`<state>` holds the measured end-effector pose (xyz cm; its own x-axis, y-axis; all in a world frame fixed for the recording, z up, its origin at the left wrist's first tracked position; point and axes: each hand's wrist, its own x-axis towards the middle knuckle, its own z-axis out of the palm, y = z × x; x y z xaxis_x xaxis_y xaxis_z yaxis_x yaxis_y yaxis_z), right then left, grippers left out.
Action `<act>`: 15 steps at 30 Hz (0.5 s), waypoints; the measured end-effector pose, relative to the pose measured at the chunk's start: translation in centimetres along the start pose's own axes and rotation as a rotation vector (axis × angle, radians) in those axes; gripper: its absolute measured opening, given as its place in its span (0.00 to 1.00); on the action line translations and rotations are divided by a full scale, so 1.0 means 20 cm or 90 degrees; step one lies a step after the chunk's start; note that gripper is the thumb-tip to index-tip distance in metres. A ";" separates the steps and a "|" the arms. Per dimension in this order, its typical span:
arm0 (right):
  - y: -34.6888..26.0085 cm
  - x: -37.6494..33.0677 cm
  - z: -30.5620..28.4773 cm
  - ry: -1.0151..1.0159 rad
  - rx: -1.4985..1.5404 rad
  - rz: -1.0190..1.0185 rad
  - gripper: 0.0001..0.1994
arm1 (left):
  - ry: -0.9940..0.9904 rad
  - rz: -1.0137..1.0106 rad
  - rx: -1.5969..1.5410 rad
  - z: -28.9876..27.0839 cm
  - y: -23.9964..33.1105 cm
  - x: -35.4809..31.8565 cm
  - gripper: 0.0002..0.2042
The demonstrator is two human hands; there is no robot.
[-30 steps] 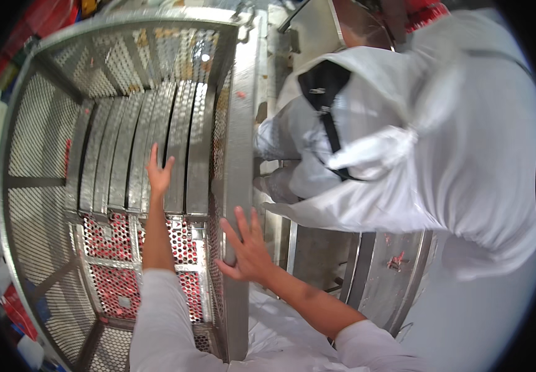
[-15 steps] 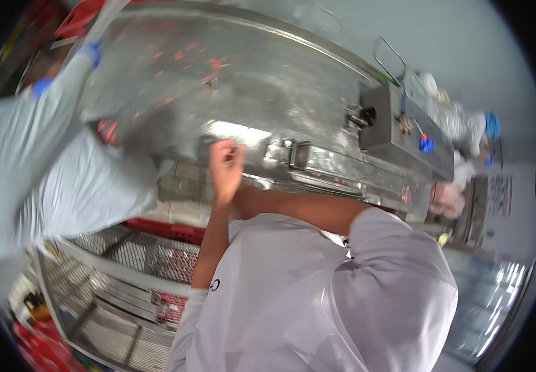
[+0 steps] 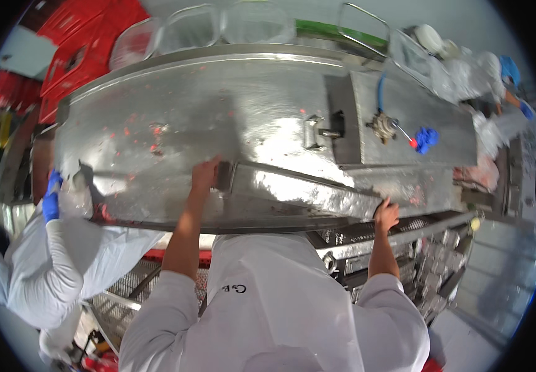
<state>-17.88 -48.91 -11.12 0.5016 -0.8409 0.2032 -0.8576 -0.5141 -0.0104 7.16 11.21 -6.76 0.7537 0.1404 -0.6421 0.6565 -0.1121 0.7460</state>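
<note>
A long, narrow, shiny metal mould (image 3: 305, 189), shaped like a box, lies slantwise along the near side of the steel table (image 3: 268, 80). My left hand (image 3: 204, 175) is closed on its left end. My right hand (image 3: 387, 215) grips its right end, close to the table's front edge. Small reddish scraps (image 3: 155, 149) are scattered over the table left of my hands. Beyond the mould, a metal fitting (image 3: 317, 132) stands on the table beside a raised steel housing (image 3: 367, 93).
At the left, a co-worker's blue-gloved hands (image 3: 51, 197) hold a clear plastic bag (image 3: 77, 197). Red crates (image 3: 88, 49) and clear tubs (image 3: 190, 28) stand beyond the table. A valve with blue cloth (image 3: 426, 140) sits at the right. Racks of metal moulds (image 3: 426, 266) stand below the front edge.
My hands have parted, the right one moving out to the mould's right end. My view has swung, and the table now lies more level. The co-worker's arms have come back nearer.
</note>
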 end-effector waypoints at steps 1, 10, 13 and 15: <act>-0.02 -0.08 0.05 -0.060 0.140 0.031 0.30 | 0.026 0.052 0.020 -0.04 0.08 0.08 0.22; -0.97 -0.45 -0.14 -0.219 0.449 0.036 0.32 | 0.315 0.339 0.443 -0.31 0.47 0.37 0.18; -1.39 -0.33 -0.43 -0.170 0.539 -0.099 0.28 | 0.296 0.186 0.548 -0.43 0.38 0.48 0.25; -1.64 -0.23 -0.55 -0.159 0.430 -0.193 0.26 | 0.462 0.317 0.624 -0.48 0.27 0.54 0.27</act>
<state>6.69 -26.26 -0.91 0.7821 -0.6196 0.0664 -0.4651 -0.6513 -0.5996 18.47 21.54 -7.93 0.9327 0.3358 0.1316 0.2988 -0.9239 0.2391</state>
